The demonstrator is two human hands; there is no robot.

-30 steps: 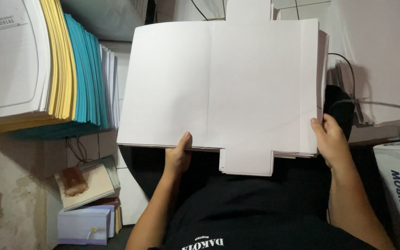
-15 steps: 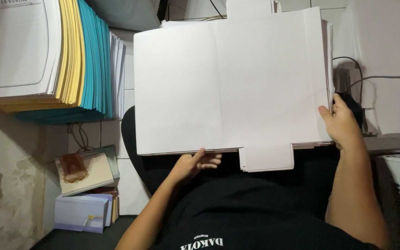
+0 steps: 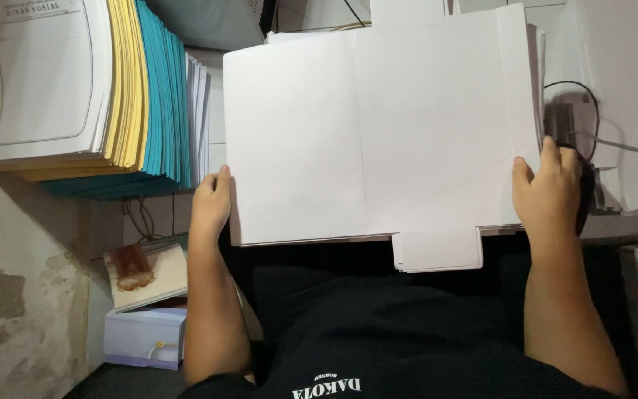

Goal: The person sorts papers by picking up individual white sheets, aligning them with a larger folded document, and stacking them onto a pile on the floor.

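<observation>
White unfolded folder blank (image 3: 378, 125): flat card, plain, one vertical crease near centre, a narrower flap strip along its right side, a tab projecting from the near edge. It tops a pile of like sheets over the person's lap. Left hand (image 3: 210, 201) grips its left edge, fingers clenched on the card. Right hand (image 3: 548, 193) grips the right edge likewise. Stacked white, yellow and teal folders (image 3: 123, 96) lie left.

Black shirt with white lettering, bare forearms, no sleeves visible
</observation>
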